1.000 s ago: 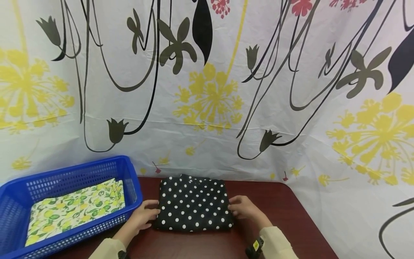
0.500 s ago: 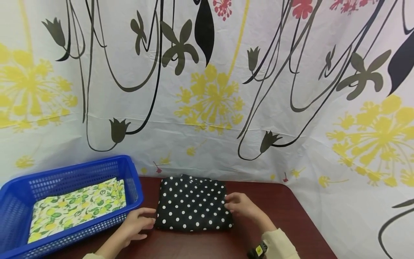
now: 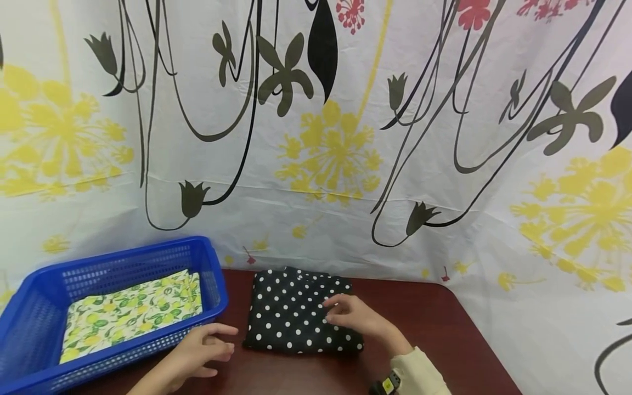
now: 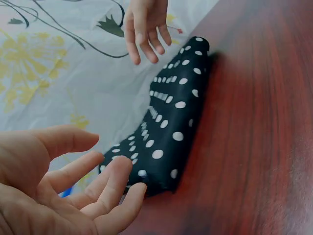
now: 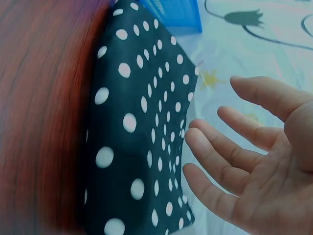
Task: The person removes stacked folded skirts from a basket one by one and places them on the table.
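A folded black cloth with white polka dots (image 3: 291, 312) lies flat on the dark red table. My left hand (image 3: 199, 351) is off its left edge in the head view, fingers loosely spread and holding nothing. Over the cloth's right part hovers my right hand (image 3: 357, 317), its fingers relaxed and apart. The right wrist view shows that hand (image 5: 244, 156) above the dotted fabric (image 5: 129, 122), with nothing in its grasp. In the left wrist view the left hand (image 4: 83, 186) is in front of the near end of the folded cloth (image 4: 171, 122).
A blue plastic basket (image 3: 217, 274) stands at the left with a folded lemon-print cloth (image 3: 133, 312) inside. The table (image 3: 419, 318) ends at a white hanging sheet (image 3: 316, 230) with flower prints, behind and at the right.
Both hands have left the sides of the dotted cloth. The left hand drew back toward the lower left; the right hand moved inward over the cloth. The head view shifted slightly.
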### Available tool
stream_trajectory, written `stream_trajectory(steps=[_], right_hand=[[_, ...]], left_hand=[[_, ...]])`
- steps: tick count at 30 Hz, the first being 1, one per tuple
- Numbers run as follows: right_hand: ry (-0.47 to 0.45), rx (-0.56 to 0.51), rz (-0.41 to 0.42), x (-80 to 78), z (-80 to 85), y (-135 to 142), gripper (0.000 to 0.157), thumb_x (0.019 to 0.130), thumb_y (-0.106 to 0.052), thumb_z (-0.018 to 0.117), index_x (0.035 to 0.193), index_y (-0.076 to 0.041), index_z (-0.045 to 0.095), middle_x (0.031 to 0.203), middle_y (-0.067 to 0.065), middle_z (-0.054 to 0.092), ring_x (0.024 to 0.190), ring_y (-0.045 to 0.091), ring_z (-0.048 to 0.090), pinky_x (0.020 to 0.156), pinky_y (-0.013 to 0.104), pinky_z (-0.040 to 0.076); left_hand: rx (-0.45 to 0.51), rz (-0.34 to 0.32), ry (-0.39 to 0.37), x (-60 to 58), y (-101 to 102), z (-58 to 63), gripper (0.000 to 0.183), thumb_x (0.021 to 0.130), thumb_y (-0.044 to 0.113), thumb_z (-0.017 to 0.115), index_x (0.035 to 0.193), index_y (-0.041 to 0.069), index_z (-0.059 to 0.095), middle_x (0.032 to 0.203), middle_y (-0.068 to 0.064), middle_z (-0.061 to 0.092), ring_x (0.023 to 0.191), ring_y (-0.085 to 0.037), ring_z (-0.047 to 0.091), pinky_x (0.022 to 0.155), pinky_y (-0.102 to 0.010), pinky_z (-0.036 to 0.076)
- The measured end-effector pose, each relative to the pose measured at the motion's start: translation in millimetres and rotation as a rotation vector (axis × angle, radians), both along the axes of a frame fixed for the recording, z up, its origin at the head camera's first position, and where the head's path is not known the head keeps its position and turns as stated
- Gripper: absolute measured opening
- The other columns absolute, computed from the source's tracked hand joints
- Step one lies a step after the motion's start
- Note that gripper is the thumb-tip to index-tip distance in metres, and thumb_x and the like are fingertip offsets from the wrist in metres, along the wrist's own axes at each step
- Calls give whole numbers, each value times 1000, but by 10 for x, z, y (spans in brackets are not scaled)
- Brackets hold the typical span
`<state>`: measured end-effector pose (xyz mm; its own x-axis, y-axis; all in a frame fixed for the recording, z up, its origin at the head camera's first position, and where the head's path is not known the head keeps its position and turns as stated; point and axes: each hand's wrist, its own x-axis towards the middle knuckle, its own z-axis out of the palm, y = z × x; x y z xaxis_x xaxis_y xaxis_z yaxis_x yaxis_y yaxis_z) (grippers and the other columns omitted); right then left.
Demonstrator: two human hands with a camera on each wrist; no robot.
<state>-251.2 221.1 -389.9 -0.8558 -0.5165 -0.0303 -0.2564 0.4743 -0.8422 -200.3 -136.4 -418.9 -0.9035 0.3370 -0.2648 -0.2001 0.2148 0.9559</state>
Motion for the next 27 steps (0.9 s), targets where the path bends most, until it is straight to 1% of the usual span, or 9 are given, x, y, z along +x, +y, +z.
stream_trajectory(steps=[5,9,12,15,19,20,24,26,27], right_hand=[[0,26,64,-41,58,-187,34,89,-16,59,119,-1,55,102,10,61,91,19,58,73,32,48],[22,52,116,-91,143,-351,33,89,-16,59,119,-2,56,100,9,63,90,20,59,73,30,49],[44,69,151,-141,187,-460,32,89,-14,59,118,-1,56,98,9,63,89,19,60,72,28,49],[33,78,169,-195,209,-577,32,89,-14,60,119,-2,56,98,8,64,87,16,61,73,27,50],[23,92,197,-267,229,-755,32,88,-14,60,119,-3,57,98,6,64,86,12,61,73,27,50],[27,100,205,-284,238,-804,33,88,-15,61,119,-4,57,98,5,64,86,11,61,73,26,50],[52,127,251,-359,282,-1022,33,87,-15,62,118,-4,57,97,4,66,85,9,61,72,25,50],[51,133,273,-398,313,-1135,34,87,-15,62,118,-4,57,97,5,66,85,8,61,72,26,50],[49,134,284,-418,327,-1192,33,87,-14,62,118,-3,57,98,6,66,84,8,61,72,26,50]], left_hand=[[2,-35,70,35,-253,150,46,90,20,59,125,-6,48,100,-14,64,91,-28,61,71,-52,50],[9,-22,107,35,-514,300,49,92,21,56,130,-7,42,104,-17,63,96,-29,60,74,-51,50],[2,1,121,29,-689,397,49,92,23,56,132,-4,43,107,-17,63,99,-29,59,75,-49,50],[-11,18,143,23,-852,472,49,93,24,55,132,-3,43,108,-17,62,100,-29,58,76,-47,51],[-19,37,148,13,-1061,554,49,94,25,53,134,-2,41,110,-17,62,99,-27,60,78,-47,50],[-17,39,151,8,-1116,569,48,94,24,52,134,0,42,110,-17,61,99,-26,60,79,-47,50],[-17,68,149,-13,-1327,614,35,94,24,53,127,15,52,111,-14,62,98,-20,61,79,-46,50],[-22,85,146,-26,-1426,629,30,93,24,54,123,20,55,111,-12,62,98,-19,61,80,-45,50],[-30,98,141,-33,-1473,636,31,93,25,55,124,20,54,111,-11,62,98,-19,61,80,-45,50]])
